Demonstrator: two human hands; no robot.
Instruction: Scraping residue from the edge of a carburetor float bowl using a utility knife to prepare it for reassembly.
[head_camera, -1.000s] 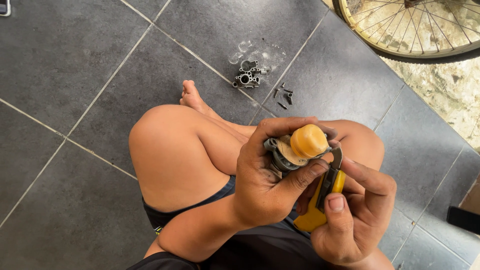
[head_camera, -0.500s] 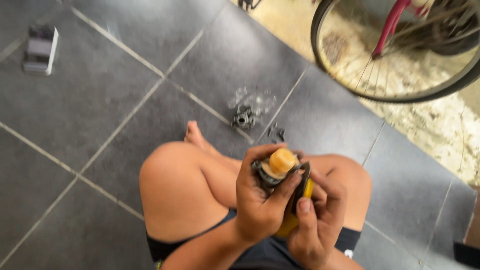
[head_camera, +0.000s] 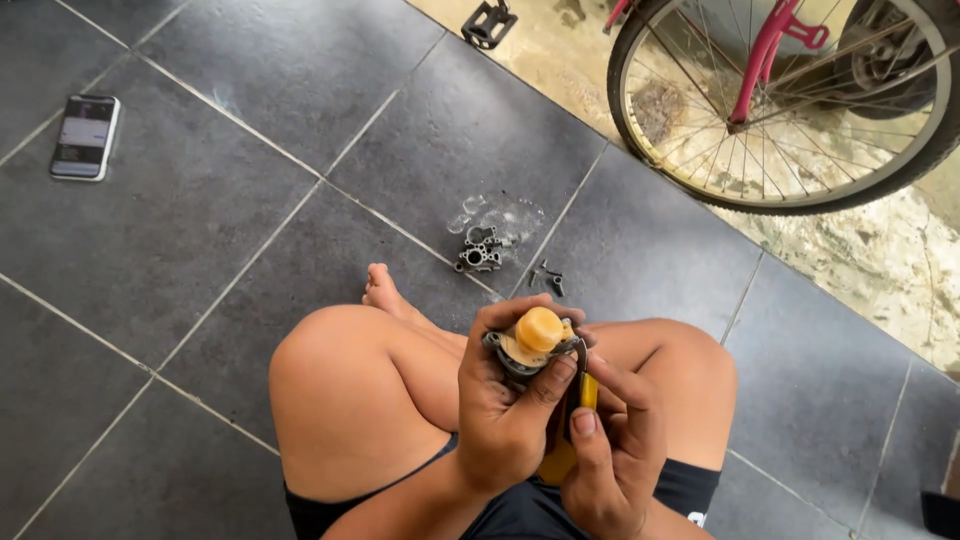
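Head view looked down at a person sitting cross-legged on the dark grey tiled floor (head_camera: 250, 190). Bicycle wheel (head_camera: 790, 100) with pink frame tubes (head_camera: 765, 50) stood at top right, on the sandy ground past the tile edge; a black pedal (head_camera: 489, 22) lay near it at top centre. Bare knees filled the lower middle, one bare foot (head_camera: 383, 292) poking out ahead of them.

Left hand (head_camera: 505, 400) was wrapped around a small grey metal part (head_camera: 515, 360) with a round orange-yellow cap (head_camera: 538, 330) on top, held above the lap between the knees; fingers curled tight round the body, thumb pressed on the front edge just under the cap. Right hand (head_camera: 610, 450) sat just beside and below it, fingers closed on a yellow-handled tool (head_camera: 568, 440) standing roughly upright, its top end hidden behind the metal part, so contact point couldn't be told. Both hands looked grimy.

Smartphone (head_camera: 85, 137) lay flat on the floor at far left, screen lit, well apart from everything. On the tile ahead of the foot: a small grey metal casting (head_camera: 478, 250) sitting by a wet patch (head_camera: 497, 213), and a few tiny dark loose bits (head_camera: 548, 276) just right of it, near a grout line
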